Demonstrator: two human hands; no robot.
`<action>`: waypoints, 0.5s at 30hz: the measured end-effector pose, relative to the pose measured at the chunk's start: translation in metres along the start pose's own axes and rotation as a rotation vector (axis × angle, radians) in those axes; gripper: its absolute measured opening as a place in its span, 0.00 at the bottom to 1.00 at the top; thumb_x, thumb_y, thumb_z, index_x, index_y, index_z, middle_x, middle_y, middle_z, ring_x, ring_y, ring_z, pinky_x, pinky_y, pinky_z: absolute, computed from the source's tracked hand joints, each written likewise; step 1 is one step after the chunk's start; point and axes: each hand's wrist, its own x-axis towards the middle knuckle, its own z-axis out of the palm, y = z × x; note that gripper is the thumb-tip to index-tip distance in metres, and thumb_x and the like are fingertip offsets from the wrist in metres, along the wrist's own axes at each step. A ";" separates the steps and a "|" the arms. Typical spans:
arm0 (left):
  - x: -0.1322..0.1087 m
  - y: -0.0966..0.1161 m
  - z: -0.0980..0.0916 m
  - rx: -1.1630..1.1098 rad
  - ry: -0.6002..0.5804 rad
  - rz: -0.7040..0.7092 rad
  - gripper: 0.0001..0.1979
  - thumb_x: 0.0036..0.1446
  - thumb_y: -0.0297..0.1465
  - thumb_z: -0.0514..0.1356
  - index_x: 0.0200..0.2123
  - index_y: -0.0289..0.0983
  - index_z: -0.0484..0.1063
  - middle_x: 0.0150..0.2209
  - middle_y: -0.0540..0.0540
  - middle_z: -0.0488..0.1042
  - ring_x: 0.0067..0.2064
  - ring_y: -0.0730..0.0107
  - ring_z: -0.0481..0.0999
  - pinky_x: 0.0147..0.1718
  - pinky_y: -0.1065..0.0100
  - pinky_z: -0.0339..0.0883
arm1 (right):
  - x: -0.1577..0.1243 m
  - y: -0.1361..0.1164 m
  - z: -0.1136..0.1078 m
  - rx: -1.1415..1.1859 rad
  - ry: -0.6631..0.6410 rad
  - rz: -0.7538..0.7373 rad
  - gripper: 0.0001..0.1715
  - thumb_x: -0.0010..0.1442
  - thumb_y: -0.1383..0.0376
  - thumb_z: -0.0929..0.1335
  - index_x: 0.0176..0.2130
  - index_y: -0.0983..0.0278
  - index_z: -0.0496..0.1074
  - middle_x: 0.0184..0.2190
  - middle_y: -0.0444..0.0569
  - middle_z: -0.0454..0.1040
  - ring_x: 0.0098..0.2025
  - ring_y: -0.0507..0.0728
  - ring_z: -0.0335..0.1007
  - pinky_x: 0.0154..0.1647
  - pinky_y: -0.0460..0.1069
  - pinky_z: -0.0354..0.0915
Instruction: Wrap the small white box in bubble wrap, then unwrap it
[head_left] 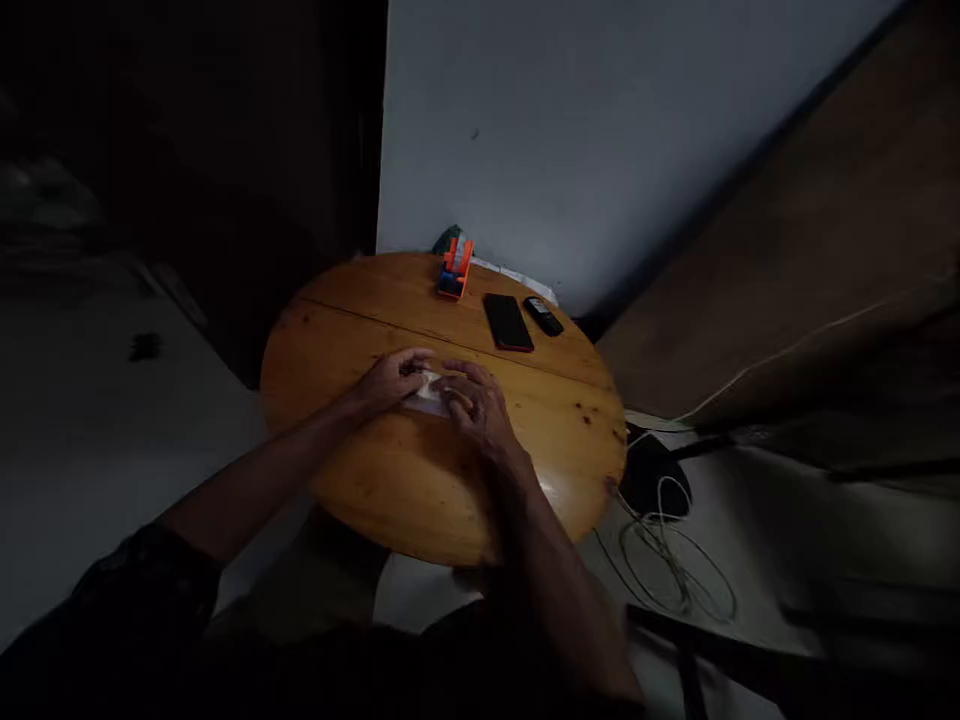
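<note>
Nearest: a dark sleeve (pixel 150 575) pushed up the left forearm; pale cable (pixel 679 575) looped on the floor, right of the round wooden table (pixel 555 440). Both hands over the tabletop, about mid-table, fingers bent. The task's thing, a small white piece (pixel 426 404), lies between them, low on the wood; paper or film, too dim to say. Left hand (pixel 390 382) at its left end, thumb and forefinger close by the edge; right hand (pixel 481 408) arched over its right end, fingertips down towards it. Neither is clenched in a fist; whether either truly pinches the piece, cannot tell. Judgement on good handling: steady one end with light fingertips, work the other in small moves, keep the piece flat against the wood and press evenly, since something so thin likely creases or slips; wrists low, more light would help. Further off, a flat black phone (pixel 508 322), and just beside it, to the right, a smaller keypad phone (pixel 543 316). Beyond, near the far edge, an orange holder (pixel 456 268), dark blue low down, something pale between its sides, possibly a tape roll. Behind it, a dark green bundle (pixel 447 239), contents hidden; then pale wall (pixel 570 130).
</note>
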 end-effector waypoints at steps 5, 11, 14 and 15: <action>-0.002 -0.002 -0.001 0.024 -0.006 0.030 0.29 0.49 0.33 0.61 0.56 0.34 0.72 0.45 0.44 0.74 0.39 0.69 0.72 0.35 0.71 0.67 | 0.002 0.007 0.003 0.062 -0.012 0.032 0.16 0.57 0.69 0.66 0.40 0.57 0.81 0.54 0.50 0.75 0.56 0.64 0.70 0.57 0.62 0.62; 0.000 -0.003 -0.001 0.037 -0.004 0.049 0.29 0.49 0.33 0.62 0.55 0.33 0.72 0.44 0.44 0.75 0.38 0.70 0.73 0.35 0.71 0.68 | 0.001 0.008 0.002 0.275 0.120 0.087 0.13 0.58 0.66 0.67 0.41 0.58 0.80 0.53 0.51 0.76 0.56 0.63 0.71 0.59 0.61 0.64; 0.001 -0.004 -0.002 0.025 -0.011 0.059 0.29 0.49 0.33 0.62 0.55 0.33 0.72 0.43 0.45 0.74 0.35 0.72 0.71 0.34 0.71 0.67 | 0.001 0.010 0.002 0.310 0.170 0.096 0.15 0.60 0.65 0.67 0.45 0.58 0.78 0.53 0.51 0.75 0.57 0.62 0.70 0.60 0.61 0.65; 0.001 -0.005 -0.002 0.022 -0.011 0.062 0.29 0.48 0.33 0.62 0.55 0.33 0.72 0.43 0.45 0.74 0.35 0.73 0.71 0.33 0.71 0.66 | 0.001 0.010 0.003 0.305 0.151 0.096 0.14 0.60 0.64 0.67 0.46 0.58 0.79 0.53 0.51 0.75 0.57 0.62 0.70 0.60 0.61 0.65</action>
